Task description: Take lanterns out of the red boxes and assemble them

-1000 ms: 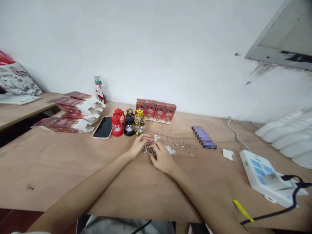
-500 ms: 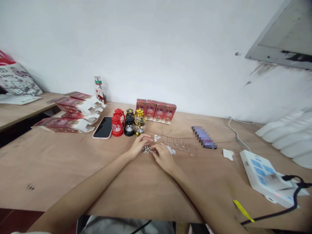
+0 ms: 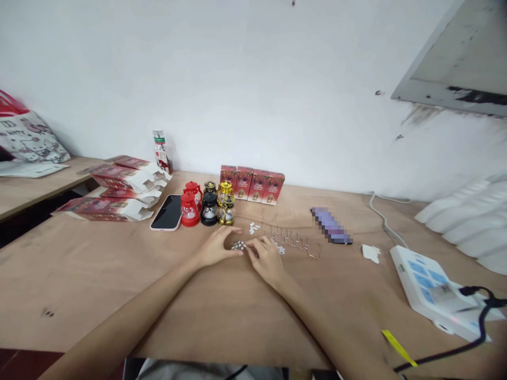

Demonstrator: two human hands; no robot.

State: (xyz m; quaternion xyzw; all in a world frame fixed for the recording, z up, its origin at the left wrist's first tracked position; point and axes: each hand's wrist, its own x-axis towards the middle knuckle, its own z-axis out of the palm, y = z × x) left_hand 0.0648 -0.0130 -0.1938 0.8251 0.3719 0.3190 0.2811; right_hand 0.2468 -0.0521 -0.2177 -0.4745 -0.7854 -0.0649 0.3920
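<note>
A small cluster of round silvery button-like pieces [image 3: 238, 245] lies on the table between my hands. My left hand [image 3: 217, 247] is open at its left side, with thumb and fingers spread apart around the cluster's edge. My right hand [image 3: 266, 259] is at the right side of the pieces, fingers bent and fingertips at the cluster's edge. A gap shows between its thumb and forefinger, and I make out nothing held there. Small white tabs [image 3: 254, 228] lie just beyond the hands. Bent wire handles [image 3: 291, 237] are lined up to the right, beside more white pieces [image 3: 280, 248].
Several miniature lanterns [image 3: 209, 208] in red, black and gold stand behind my left hand. Behind them are small red boxes [image 3: 259, 184]. A phone [image 3: 166, 214] and flattened cartons [image 3: 114, 190] lie left. Rightward are a blurred-out purple item [image 3: 330, 225] and a power strip [image 3: 431, 290].
My left hand has drawn back slightly to the left, and its thumb has spread away from the fingers. My right hand stays by the cluster. The view has tilted up a little.
</note>
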